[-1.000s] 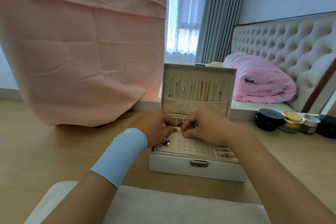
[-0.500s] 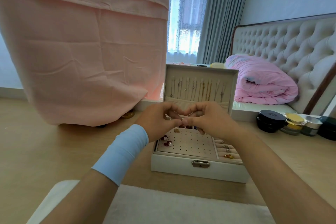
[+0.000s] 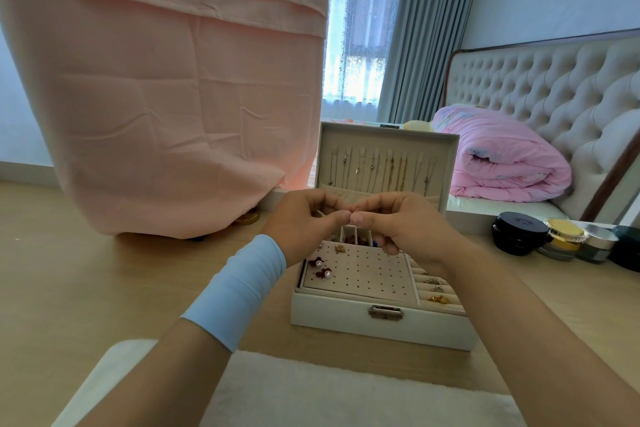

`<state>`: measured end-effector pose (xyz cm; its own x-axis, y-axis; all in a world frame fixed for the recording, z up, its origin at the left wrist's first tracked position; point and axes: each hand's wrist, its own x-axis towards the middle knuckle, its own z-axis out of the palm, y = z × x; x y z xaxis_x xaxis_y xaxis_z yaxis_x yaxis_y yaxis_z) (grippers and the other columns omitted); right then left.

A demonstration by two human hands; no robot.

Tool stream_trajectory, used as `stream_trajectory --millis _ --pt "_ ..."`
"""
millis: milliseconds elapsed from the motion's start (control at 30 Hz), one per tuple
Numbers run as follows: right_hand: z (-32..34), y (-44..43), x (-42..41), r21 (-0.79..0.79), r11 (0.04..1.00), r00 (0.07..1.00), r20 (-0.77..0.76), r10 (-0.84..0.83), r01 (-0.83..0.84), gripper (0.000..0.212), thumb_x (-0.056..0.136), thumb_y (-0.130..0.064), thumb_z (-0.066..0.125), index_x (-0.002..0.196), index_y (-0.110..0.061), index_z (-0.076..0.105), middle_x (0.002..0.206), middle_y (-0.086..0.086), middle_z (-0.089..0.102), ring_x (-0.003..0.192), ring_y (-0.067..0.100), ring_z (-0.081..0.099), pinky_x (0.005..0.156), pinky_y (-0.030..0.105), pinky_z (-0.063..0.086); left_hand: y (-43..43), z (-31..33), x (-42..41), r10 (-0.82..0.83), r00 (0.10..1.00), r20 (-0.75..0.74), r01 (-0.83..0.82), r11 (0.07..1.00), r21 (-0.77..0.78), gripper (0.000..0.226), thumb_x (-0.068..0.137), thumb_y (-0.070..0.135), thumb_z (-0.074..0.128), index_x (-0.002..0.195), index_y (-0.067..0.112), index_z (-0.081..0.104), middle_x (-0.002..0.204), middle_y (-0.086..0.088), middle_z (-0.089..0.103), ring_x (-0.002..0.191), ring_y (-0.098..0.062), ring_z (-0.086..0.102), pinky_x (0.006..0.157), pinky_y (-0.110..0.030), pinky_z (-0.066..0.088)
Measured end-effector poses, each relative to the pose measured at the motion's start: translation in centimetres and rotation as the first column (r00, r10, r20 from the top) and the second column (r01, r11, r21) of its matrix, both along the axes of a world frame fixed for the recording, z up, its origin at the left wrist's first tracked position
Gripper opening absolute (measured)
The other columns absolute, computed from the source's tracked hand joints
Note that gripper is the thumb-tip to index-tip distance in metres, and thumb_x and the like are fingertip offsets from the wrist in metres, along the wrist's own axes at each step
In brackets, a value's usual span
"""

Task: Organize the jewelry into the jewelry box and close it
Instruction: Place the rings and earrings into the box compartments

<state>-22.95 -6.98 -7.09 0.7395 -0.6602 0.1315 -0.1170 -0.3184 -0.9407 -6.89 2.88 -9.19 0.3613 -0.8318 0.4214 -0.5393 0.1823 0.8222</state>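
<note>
Left grip (image 3: 304,227) and right grip (image 3: 407,227) meet fingertip to fingertip, fingers curled, pinching one thin metal piece (image 3: 354,211) between them; I cannot make out what it is. I see them held above the back of the open box (image 3: 346,321), which sits on the bench (image 3: 69,288). Its lid (image 3: 448,156) stands upright with necklaces (image 3: 391,172) hanging inside. Pearl earrings (image 3: 322,269) sit at the left of the holed panel (image 3: 367,279), rings (image 3: 437,289) in the slots on the right.
</note>
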Motion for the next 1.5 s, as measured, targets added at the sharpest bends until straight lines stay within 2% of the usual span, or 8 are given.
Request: stream_trajectory --millis 267,500,600,867,1033,1167,1300,1500 --pt "0.0 0.2 0.3 -0.096 0.995 0.998 0.058 0.002 0.004 0.018 0.094 -0.017 0.068 0.109 -0.021 0.079 0.069 0.008 0.071 0.053 0.016 0.054 0.049 0.025 0.049 0.2 0.1 -0.1 -0.03 0.999 -0.037 0.03 1.0 0.0 0.007 0.089 0.019 0.067 0.085 0.023 0.071 0.062 0.012 0.063 0.059 -0.006 0.058 0.066 -0.022 0.053" --pt "0.5 0.4 -0.1 -0.111 0.993 0.997 0.072 0.038 -0.03 0.036 0.09 -0.01 0.072 0.123 -0.019 0.065 0.078 0.005 0.074 0.049 0.013 0.054 0.045 0.026 0.05 0.1 0.1 -0.1 -0.065 0.998 -0.018 0.064 0.997 -0.047 0.015 0.089 0.015 0.068 0.098 0.027 0.071 0.082 -0.001 0.07 0.061 -0.014 0.06 0.071 -0.033 0.058" --pt "0.5 0.4 -0.3 -0.092 0.995 0.996 0.079 0.03 -0.023 0.028 0.088 -0.01 0.074 0.114 -0.016 0.065 0.07 0.004 0.071 0.047 0.012 0.052 0.044 0.026 0.049 0.3 0.2 0.1 -0.096 0.995 -0.019 0.095 0.995 -0.043 0.017 0.089 0.014 0.069 0.089 0.03 0.074 0.084 -0.001 0.072 0.062 -0.012 0.059 0.068 -0.026 0.056" --pt "0.6 0.6 -0.3 -0.273 0.962 0.999 0.036 -0.009 0.019 0.011 0.084 -0.018 0.08 0.094 -0.02 0.078 0.066 0.0 0.073 0.049 0.012 0.057 0.049 0.026 0.054 0.0 -0.3 0.4 -0.058 0.996 0.062 0.055 0.997 0.051 0.009 0.091 0.028 0.065 0.088 0.021 0.069 0.078 -0.005 0.07 0.063 -0.016 0.062 0.074 -0.05 0.058" --pt "0.4 0.2 -0.3 -0.501 0.863 0.995 -0.017 -0.093 0.072 0.009 0.084 -0.025 0.08 0.086 -0.034 0.078 0.065 -0.026 0.068 0.057 -0.005 0.061 0.057 0.011 0.045 0.3 0.1 0.3 -0.048 0.985 0.166 0.029 0.993 0.112 0.005 0.089 0.029 0.067 0.087 0.026 0.07 0.079 0.003 0.07 0.071 -0.022 0.065 0.076 -0.046 0.058" --pt "-0.3 0.0 -0.4 -0.627 0.779 0.971 -0.194 -0.137 -0.015 0.012 0.084 -0.036 0.078 0.077 -0.044 0.073 0.076 -0.023 0.07 0.071 -0.01 0.058 0.07 0.022 0.046 0.9 0.7 0.7 -0.055 0.926 0.374 -0.053 0.961 0.273 0.005 0.088 0.031 0.066 0.088 0.034 0.07 0.08 0.018 0.064 0.072 -0.004 0.058 0.079 -0.033 0.055" --pt "-0.9 0.8 -0.5 -0.645 0.736 0.905 -0.412 -0.108 -0.206 0.004 0.089 -0.035 0.074 0.087 -0.037 0.077 0.083 -0.023 0.067 0.083 -0.02 0.052 0.067 0.011 0.037 1.3 1.2 0.4 -0.103 0.856 0.507 -0.133 0.903 0.409 0.01 0.089 0.033 0.064 0.095 0.037 0.071 0.088 0.021 0.061 0.077 -0.001 0.054 0.079 -0.027 0.051" --pt "-1.3 1.3 -0.3 -0.699 0.676 0.901 -0.416 -0.121 -0.232 0.003 0.088 -0.034 0.074 0.085 -0.035 0.075 0.085 -0.021 0.066 0.083 -0.021 0.051 0.063 0.006 0.038 1.2 1.1 0.1 -0.167 0.791 0.589 -0.179 0.857 0.484 0.014 0.086 0.035 0.065 0.097 0.041 0.072 0.102 0.018 0.067 0.083 -0.008 0.06 0.084 -0.033 0.055"
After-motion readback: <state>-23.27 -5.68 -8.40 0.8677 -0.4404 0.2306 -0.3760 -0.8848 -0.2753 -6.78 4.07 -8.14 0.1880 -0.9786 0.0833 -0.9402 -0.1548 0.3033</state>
